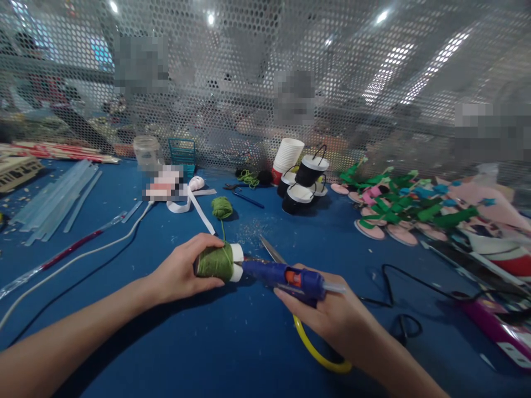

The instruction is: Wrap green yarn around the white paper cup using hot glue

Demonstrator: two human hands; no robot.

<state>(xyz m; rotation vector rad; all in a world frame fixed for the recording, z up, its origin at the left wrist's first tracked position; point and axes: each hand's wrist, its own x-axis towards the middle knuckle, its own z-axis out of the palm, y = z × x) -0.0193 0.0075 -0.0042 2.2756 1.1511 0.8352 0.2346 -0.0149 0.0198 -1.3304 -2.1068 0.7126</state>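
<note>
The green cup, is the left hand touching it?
Touching. The head view shows the left hand curled around the green cup, with no gap between them.

Mossy olive covers the yarn (214, 264) wound round the white cup (237, 252), while the yarn ball (222, 208) is a brighter green. The glue gun (265, 273) is deep blue-violet with an orange part showing, and the scissors (308, 347) have a yellow handle. The tabletop (232, 342) is strong blue (flecked with pale specks). The ribbon (201, 211) is white, the buckets (291, 205) black with white tops, the power strip (487, 326) magenta, the panel (244, 44) grey and dotted all over with holes
</note>
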